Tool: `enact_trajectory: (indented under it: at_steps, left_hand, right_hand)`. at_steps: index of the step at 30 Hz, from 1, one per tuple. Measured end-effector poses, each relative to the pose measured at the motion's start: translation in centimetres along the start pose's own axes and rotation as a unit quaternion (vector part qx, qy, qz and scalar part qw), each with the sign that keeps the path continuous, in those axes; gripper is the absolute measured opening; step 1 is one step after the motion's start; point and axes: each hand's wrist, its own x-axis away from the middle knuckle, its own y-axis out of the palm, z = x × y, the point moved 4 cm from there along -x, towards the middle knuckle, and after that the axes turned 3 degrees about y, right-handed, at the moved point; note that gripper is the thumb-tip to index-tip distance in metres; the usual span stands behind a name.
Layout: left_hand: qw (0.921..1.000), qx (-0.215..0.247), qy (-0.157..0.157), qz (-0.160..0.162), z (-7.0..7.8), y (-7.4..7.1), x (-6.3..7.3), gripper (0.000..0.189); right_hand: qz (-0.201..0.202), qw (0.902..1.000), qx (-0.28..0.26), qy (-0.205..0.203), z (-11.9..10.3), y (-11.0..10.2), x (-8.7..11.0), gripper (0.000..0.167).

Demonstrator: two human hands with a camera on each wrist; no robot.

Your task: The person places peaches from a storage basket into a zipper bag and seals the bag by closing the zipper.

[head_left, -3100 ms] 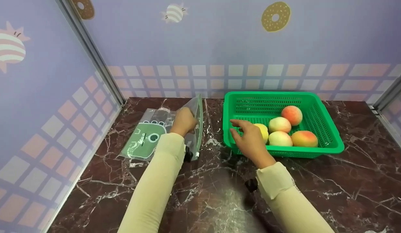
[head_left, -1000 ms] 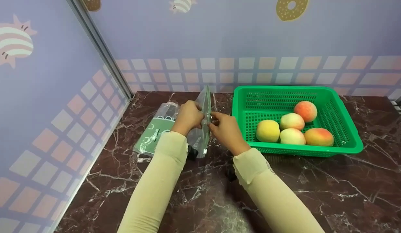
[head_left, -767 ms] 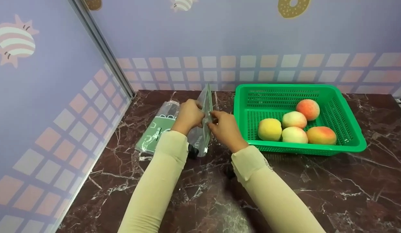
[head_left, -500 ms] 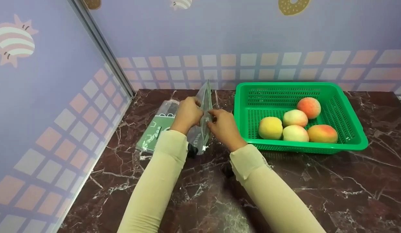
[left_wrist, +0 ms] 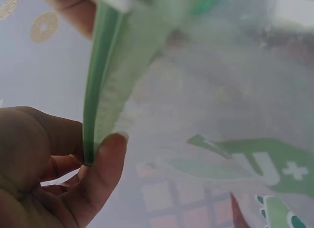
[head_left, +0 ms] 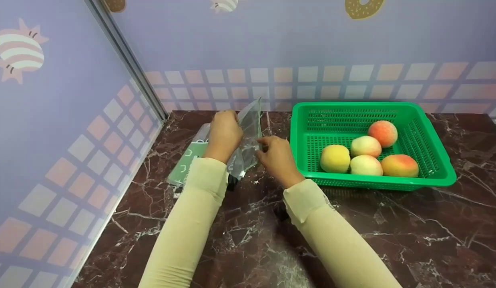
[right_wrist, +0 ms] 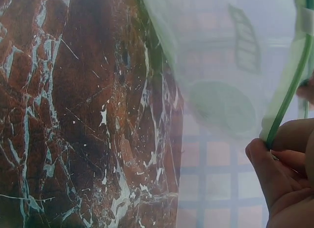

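A clear zip bag [head_left: 251,120] with green print stands with its mouth edges parted between my hands. My left hand [head_left: 223,134] pinches one green zip edge between thumb and fingers, plain in the left wrist view [left_wrist: 59,174]. My right hand [head_left: 278,158] pinches the opposite zip edge, as the right wrist view shows at its lower right [right_wrist: 289,174]. Behind my left forearm lies another flat clear bag [head_left: 187,166] with a green cartoon print, partly covered. Nothing shows inside the held bag.
A green plastic basket [head_left: 376,105] stands right of my right hand. In it are several fruits: a yellow peach [head_left: 335,159], pale peaches [head_left: 366,146], a red-orange peach [head_left: 382,134] and an orange-red mango-like fruit [head_left: 400,166]. Patterned walls [head_left: 215,76] border the dark marbled table [head_left: 248,248].
My right hand has come from beside the basket to the bag's edge. My left hand has just drawn leftward, widening the bag's mouth. The basket's contents look unchanged.
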Motion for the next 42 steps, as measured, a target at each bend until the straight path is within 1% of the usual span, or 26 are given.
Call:
enact_trajectory:
  at_steps: [4,7,10,15,20,24,28,30,33,34,38,42]
  left_hand:
    - [0.9999,-0.013,-0.005,0.007,-0.2,-1.1,0.0,0.012]
    - [0.9996,-0.017,0.004,0.02,-0.3,-2.1,-0.1,0.017]
    - [0.9993,-0.014,0.006,0.034,-0.4,-3.2,-0.2,0.024]
    - [0.9992,-0.005,-0.006,0.039,-0.7,-4.7,-0.5,0.028]
    - [0.9984,0.0,-0.024,0.051,-1.1,-5.7,-0.7,0.027]
    - [0.9977,0.007,-0.038,0.056,-1.3,-6.3,-0.6,0.023]
    - [0.997,0.012,-0.047,0.061,-1.6,-6.7,-0.5,0.024]
    - [0.9964,0.015,-0.049,0.068,-1.7,-6.9,-0.4,0.025]
    - [0.9956,0.017,-0.057,0.072,-2.0,-7.2,-0.5,0.017]
    - [0.9954,0.014,-0.057,0.076,-2.0,-7.3,-0.5,0.017]
    - [0.9951,0.012,-0.06,0.078,-2.2,-7.6,-0.4,0.026]
    - [0.995,0.019,-0.05,0.085,-2.1,-7.6,-0.4,0.02]
  right_hand:
    - [-0.006,0.9999,0.006,0.01,0.1,0.1,0.1,0.028]
    - [0.0,0.9999,0.009,0.009,0.1,0.0,0.1,0.028]
    - [0.005,0.9999,0.01,0.009,0.1,-0.1,0.1,0.028]
    - [0.004,0.9998,0.008,0.015,0.1,-0.2,0.0,0.03]
    - [0.01,0.9997,0.009,0.022,0.2,-0.5,0.1,0.027]
    - [0.005,0.9994,0.023,0.024,0.2,-0.6,0.0,0.025]
    - [-0.014,0.9989,0.036,0.025,0.1,-0.7,-0.1,0.034]
    - [-0.021,0.9989,0.032,0.027,0.1,-0.8,-0.2,0.038]
    - [-0.021,0.9989,0.024,0.034,0.2,-1.0,-0.4,0.045]
    - [-0.019,0.999,0.023,0.034,0.2,-1.1,-0.4,0.047]
    - [-0.011,0.999,0.027,0.033,0.1,-1.2,-0.7,0.053]
    - [-0.011,0.9992,0.031,0.02,-0.4,-1.1,-0.9,0.051]
